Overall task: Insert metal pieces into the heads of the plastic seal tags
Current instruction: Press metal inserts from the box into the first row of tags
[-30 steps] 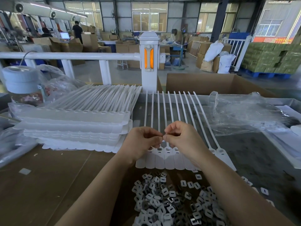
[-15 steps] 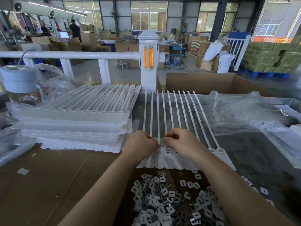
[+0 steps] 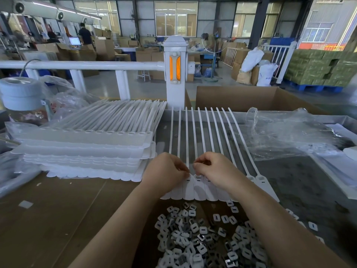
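A row of white plastic seal tags (image 3: 195,188) lies flat before me, joined side by side, their thin tails fanning away. My left hand (image 3: 166,173) and my right hand (image 3: 214,169) hover together over the tag heads, fingers curled, fingertips almost meeting at one head near the row's middle. Whether either hand pinches a metal piece is hidden by the fingers. A heap of small metal pieces in white plastic frames (image 3: 202,238) lies just in front of the tags, between my forearms.
Stacked sheets of white seal tags (image 3: 90,144) fill the left. A tape roll on a jar (image 3: 19,93) stands far left. Crumpled clear plastic (image 3: 286,132) lies at the right. A white rail post (image 3: 175,74) and an open cardboard box (image 3: 251,97) stand behind.
Both hands came down from a little above the tag row to its heads, still fingertip to fingertip. The tags and the heap of pieces stayed put.
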